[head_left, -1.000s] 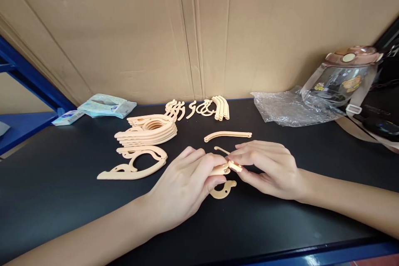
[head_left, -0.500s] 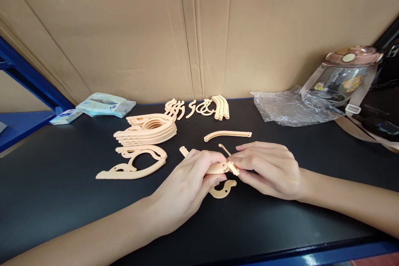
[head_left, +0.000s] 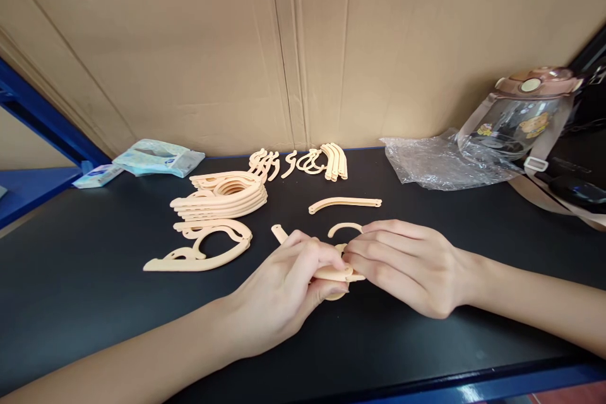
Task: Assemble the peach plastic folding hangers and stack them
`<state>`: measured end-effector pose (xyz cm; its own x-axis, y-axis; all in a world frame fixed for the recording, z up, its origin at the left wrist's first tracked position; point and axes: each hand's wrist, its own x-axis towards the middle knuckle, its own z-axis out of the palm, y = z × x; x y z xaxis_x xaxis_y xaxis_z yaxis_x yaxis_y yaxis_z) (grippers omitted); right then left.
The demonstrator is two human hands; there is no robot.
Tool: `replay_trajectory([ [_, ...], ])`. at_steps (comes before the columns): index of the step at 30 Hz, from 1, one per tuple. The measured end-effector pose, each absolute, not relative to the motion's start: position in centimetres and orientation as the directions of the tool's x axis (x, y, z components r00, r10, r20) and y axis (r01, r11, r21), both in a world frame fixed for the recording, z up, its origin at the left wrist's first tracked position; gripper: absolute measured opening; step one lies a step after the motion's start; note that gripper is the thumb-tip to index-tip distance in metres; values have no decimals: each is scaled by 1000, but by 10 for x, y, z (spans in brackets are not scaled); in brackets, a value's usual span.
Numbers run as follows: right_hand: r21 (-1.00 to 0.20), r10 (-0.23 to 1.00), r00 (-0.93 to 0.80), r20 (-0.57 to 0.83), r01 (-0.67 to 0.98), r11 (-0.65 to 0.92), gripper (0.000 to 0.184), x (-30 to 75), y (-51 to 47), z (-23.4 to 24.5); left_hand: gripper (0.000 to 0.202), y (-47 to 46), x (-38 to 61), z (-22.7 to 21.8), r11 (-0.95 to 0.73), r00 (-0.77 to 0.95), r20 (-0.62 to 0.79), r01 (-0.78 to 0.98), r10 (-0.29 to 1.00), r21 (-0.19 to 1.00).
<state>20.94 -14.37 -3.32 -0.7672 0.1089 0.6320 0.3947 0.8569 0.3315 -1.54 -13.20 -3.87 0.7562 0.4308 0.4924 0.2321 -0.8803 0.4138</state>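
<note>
My left hand [head_left: 284, 284] is closed round a peach plastic hanger arm [head_left: 331, 274]; its far end [head_left: 279, 233] pokes out past my fingers. My right hand [head_left: 407, 265] pinches a peach hook piece [head_left: 344, 228], whose curved top shows above my fingertips, against the arm's end. Both hands meet just above the black tabletop [head_left: 118, 315]. Another hook piece [head_left: 335, 295] lies mostly hidden under my left fingertips.
A loose curved arm [head_left: 344, 203] lies behind my hands. A stack of folded hangers [head_left: 222, 197] and one opened hanger [head_left: 201, 249] lie to the left. Spare hooks and arms [head_left: 303, 163] sit by the cardboard wall. Crumpled plastic [head_left: 435, 164], a bottle [head_left: 521, 110], tissue packs [head_left: 158, 158].
The hook in my right hand has turned so its curve stands up behind my fingers. Both hands have dropped slightly and cover the hook piece on the table.
</note>
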Motion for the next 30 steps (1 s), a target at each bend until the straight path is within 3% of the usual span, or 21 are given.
replay_trajectory([
  [4, 299, 181, -759, 625, 447, 843, 37, 210, -143, -30, 6, -129, -17, -36, -894, 758, 495, 264, 424, 362],
  [8, 231, 237, -688, 686, 514, 826, 12, 210, -139, -33, 7, -125, -21, -31, -895, 763, 476, 313, 437, 318],
  [12, 88, 366, -538, 759, 642, 762, 31, 215, -130, -34, 17, -124, -23, -28, -901, 764, 478, 350, 433, 256],
  [15, -45, 476, -391, 787, 734, 677, 28, 222, -118, -38, 23, -123, -23, -29, -891, 750, 482, 398, 453, 217],
  [21, -35, 729, -428, 535, 850, 525, 29, 233, -97, -55, 28, -118, -24, -32, -853, 712, 476, 481, 516, 204],
  [24, -56, 794, -409, 449, 874, 482, 21, 233, -94, -59, 27, -117, -25, -30, -847, 677, 526, 497, 514, 189],
  [27, -210, 824, -356, 442, 851, 481, 21, 232, -95, -57, 22, -119, -25, -28, -819, 615, 572, 538, 542, 198],
  [30, -479, 866, -250, 434, 750, 457, 21, 230, -97, -53, 19, -122, -26, -23, -795, 553, 619, 571, 558, 207],
])
